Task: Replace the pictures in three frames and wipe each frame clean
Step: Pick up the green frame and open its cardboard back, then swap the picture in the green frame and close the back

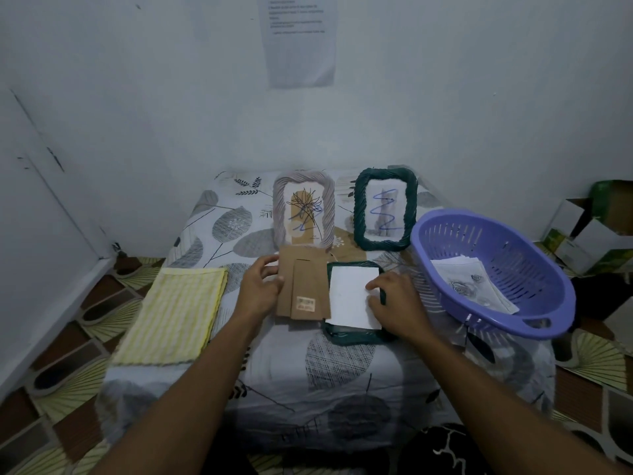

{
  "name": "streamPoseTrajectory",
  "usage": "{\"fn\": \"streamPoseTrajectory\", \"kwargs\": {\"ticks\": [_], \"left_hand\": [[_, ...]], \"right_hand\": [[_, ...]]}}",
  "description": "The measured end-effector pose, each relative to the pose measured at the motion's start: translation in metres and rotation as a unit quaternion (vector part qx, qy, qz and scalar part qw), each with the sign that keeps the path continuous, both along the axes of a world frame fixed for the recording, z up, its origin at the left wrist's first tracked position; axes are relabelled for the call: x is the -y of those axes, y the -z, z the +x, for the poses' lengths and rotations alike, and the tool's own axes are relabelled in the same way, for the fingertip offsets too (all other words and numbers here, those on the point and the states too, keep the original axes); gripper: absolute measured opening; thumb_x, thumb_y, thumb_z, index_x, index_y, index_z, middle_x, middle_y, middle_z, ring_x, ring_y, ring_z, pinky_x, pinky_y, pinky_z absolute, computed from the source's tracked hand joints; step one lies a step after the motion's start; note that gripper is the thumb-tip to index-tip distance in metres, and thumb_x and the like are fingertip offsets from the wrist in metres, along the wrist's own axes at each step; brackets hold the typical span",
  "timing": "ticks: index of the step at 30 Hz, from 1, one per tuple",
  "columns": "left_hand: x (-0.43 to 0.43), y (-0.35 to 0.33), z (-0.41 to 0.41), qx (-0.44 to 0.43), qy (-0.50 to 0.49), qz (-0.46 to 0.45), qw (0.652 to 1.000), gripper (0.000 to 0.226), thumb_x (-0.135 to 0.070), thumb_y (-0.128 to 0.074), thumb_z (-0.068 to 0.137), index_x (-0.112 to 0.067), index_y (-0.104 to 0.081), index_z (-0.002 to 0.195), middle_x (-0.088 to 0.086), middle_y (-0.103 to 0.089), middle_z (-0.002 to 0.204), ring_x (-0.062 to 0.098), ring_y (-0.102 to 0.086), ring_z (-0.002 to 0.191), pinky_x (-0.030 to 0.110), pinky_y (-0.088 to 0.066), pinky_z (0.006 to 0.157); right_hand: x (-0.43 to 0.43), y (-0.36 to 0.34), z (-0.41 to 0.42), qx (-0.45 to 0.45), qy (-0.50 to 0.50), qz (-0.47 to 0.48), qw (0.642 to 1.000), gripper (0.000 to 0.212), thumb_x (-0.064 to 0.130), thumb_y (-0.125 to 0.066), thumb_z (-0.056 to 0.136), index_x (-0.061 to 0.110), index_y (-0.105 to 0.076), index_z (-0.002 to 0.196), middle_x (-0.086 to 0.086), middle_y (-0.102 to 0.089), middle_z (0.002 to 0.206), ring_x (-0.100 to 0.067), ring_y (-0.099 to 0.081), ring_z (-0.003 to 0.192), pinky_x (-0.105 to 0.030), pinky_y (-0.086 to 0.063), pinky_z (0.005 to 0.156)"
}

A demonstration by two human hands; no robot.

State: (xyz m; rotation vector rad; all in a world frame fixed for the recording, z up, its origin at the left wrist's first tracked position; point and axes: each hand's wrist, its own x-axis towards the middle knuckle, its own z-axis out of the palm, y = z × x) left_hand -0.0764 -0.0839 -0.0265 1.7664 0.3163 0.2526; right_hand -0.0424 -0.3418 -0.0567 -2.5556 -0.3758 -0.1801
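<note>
A dark green frame (346, 337) lies face down on the table in front of me. A white sheet of paper (349, 296) lies in its opening. My right hand (394, 301) rests on the paper's right edge, fingers curled at that edge. My left hand (258, 289) grips the left edge of the brown cardboard backing (303, 286) with its stand flap, which lies just left of the frame. Two frames stand at the back: a grey roped frame (303, 210) with a flower drawing and a green roped frame (385, 209) with blue scribbles.
A folded yellow striped cloth (174, 313) lies at the table's left. A purple basket (493, 272) holding printed pictures sits at the right, over the table edge. Cardboard boxes (589, 231) stand on the floor at far right. The wall is close behind the table.
</note>
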Motion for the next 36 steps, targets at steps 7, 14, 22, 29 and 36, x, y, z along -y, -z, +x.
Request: {"fn": "streamPoseTrajectory", "kwargs": {"ticks": [7, 14, 22, 29, 36], "left_hand": [[-0.031, 0.011, -0.013, -0.034, -0.057, 0.126, 0.99, 0.039, 0.005, -0.046, 0.09, -0.011, -0.06, 0.122, 0.009, -0.064, 0.113, 0.019, -0.06, 0.094, 0.025, -0.049, 0.073], [-0.033, 0.023, -0.014, -0.006, -0.03, 0.338, 0.941, 0.035, -0.016, -0.049, 0.087, -0.006, -0.066, 0.117, 0.014, -0.066, 0.117, 0.034, -0.058, 0.109, 0.045, -0.047, 0.094], [-0.02, 0.028, -0.011, -0.013, 0.114, 0.392, 0.913, 0.051, -0.044, -0.044, 0.092, -0.018, -0.054, 0.134, 0.007, -0.043, 0.148, 0.026, -0.037, 0.135, 0.041, -0.029, 0.112], [-0.029, 0.036, -0.015, -0.016, 0.115, 0.449, 0.886, 0.056, -0.046, -0.037, 0.088, -0.019, -0.054, 0.134, 0.006, -0.046, 0.146, 0.025, -0.042, 0.132, 0.038, -0.033, 0.108], [-0.016, 0.028, -0.016, 0.025, 0.081, 0.467, 0.88, 0.048, -0.039, -0.04, 0.086, -0.014, -0.064, 0.119, 0.009, -0.057, 0.132, 0.028, -0.049, 0.123, 0.045, -0.037, 0.102]], "right_hand": [[-0.001, 0.016, -0.007, 0.077, 0.012, -0.003, 0.997, 0.022, 0.021, -0.059, 0.084, 0.018, -0.069, 0.104, 0.0, -0.061, 0.114, -0.023, -0.045, 0.109, -0.039, -0.039, 0.091], [0.0, 0.018, -0.01, 0.074, 0.01, 0.015, 0.997, 0.023, 0.022, -0.06, 0.087, 0.019, -0.068, 0.108, 0.0, -0.059, 0.12, -0.022, -0.042, 0.114, -0.044, -0.04, 0.095], [0.0, 0.017, -0.012, 0.076, 0.009, 0.011, 0.997, 0.024, 0.022, -0.06, 0.088, 0.02, -0.068, 0.11, 0.0, -0.058, 0.124, -0.022, -0.04, 0.117, -0.042, -0.038, 0.098], [0.0, 0.016, -0.014, 0.073, 0.002, 0.027, 0.997, 0.025, 0.025, -0.06, 0.085, 0.023, -0.069, 0.108, 0.003, -0.059, 0.125, -0.021, -0.04, 0.118, -0.044, -0.037, 0.099], [0.001, 0.015, -0.015, 0.063, 0.004, 0.056, 0.996, 0.025, 0.021, -0.061, 0.084, 0.023, -0.07, 0.107, 0.003, -0.059, 0.125, -0.02, -0.038, 0.119, -0.046, -0.037, 0.1]]}}
